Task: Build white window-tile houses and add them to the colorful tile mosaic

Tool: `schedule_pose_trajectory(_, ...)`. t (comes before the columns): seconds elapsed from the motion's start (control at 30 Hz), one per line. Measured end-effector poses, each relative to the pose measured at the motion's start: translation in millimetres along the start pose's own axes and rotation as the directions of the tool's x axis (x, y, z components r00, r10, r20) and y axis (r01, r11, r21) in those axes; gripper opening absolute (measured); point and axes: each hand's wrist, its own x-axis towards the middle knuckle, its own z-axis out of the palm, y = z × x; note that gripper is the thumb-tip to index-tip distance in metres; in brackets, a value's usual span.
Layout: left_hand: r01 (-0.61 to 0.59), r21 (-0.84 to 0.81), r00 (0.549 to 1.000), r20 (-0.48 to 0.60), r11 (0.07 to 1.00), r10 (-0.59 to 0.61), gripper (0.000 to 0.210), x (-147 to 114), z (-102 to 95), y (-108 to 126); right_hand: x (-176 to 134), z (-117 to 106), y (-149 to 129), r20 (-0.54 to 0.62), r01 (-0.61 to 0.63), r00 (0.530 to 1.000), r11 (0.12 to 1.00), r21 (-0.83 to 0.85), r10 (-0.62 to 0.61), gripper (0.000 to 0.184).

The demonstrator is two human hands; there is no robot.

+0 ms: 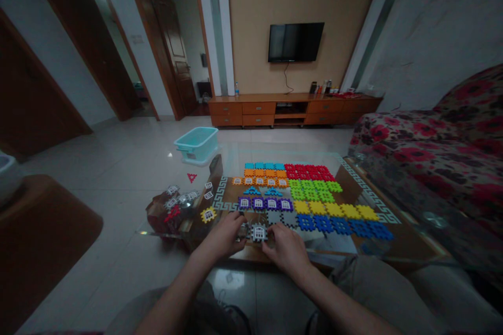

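A grey interlocking tile with a white window insert (259, 233) lies near the front edge of the glass table, between my hands. My right hand (290, 250) pinches its right edge with thumb and fingers. My left hand (226, 235) curls around another grey tile (243, 230), which the fingers partly cover. Just behind are plain grey tiles (282, 218) and a row of purple tiles with white windows (258, 204). A yellow window tile (208, 214) sits left of my left hand.
Blue (341, 225), yellow (334, 210), green (314, 191), red (308, 172) and orange tiles (265, 173) lie in rows. Loose white window pieces (208, 195) and a bag of pieces (168, 212) are at the left. A turquoise bin (197, 145) stands beyond the table.
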Motion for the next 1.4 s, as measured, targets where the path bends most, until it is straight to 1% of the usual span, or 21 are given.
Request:
schedule_pose_trajectory(0.17, 0.000, 0.000, 1.000, 0.002, 1.000, 0.000, 0.035, -0.3, -1.2, 1.4, -0.2, -0.8, -0.5, 0.010, -0.001, 1.000, 1.000, 0.000, 0.001, 0.020)
schedule_pose_trajectory(0.43, 0.025, 0.000, 0.999, 0.019, 1.000, -0.025, 0.038, -1.1, -3.7, 3.9, 0.1, 0.7, 0.0, 0.000, -0.006, 1.000, 1.000, 0.002, 0.006, 0.017)
schedule_pose_trajectory(0.67, -0.004, -0.008, 1.000, 0.000, 1.000, 0.004, 0.038, -1.9, -3.3, 3.3, -0.1, 1.7, 0.3, -0.011, -0.011, 1.000, 1.000, 0.016, 0.011, 0.021)
schedule_pose_trajectory(0.8, 0.008, 0.006, 1.000, -0.001, 1.000, -0.008, 0.035, -1.3, -1.7, 2.2, -0.4, -0.6, -1.2, 0.009, -0.019, 1.000, 1.000, 0.016, 0.019, 0.019)
schedule_pose_trajectory(0.93, 0.025, 0.015, 1.000, 0.017, 1.000, -0.025, 0.035, -0.6, -2.2, 3.4, 0.1, -1.4, -1.6, 0.006, -0.023, 1.000, 1.000, 0.012, 0.023, 0.019)
schedule_pose_trajectory(1.13, 0.015, 0.011, 1.000, 0.007, 1.000, -0.015, 0.035, -0.4, -4.5, 5.4, 0.5, 0.5, -0.5, -0.002, -0.012, 1.000, 1.000, 0.024, 0.012, 0.018)
schedule_pose_trajectory(1.4, 0.013, 0.011, 1.000, 0.015, 1.000, -0.013, 0.037, -1.6, -4.8, 5.7, 0.2, -3.1, -1.7, 0.024, -0.013, 1.000, 0.999, 0.029, 0.012, 0.020)
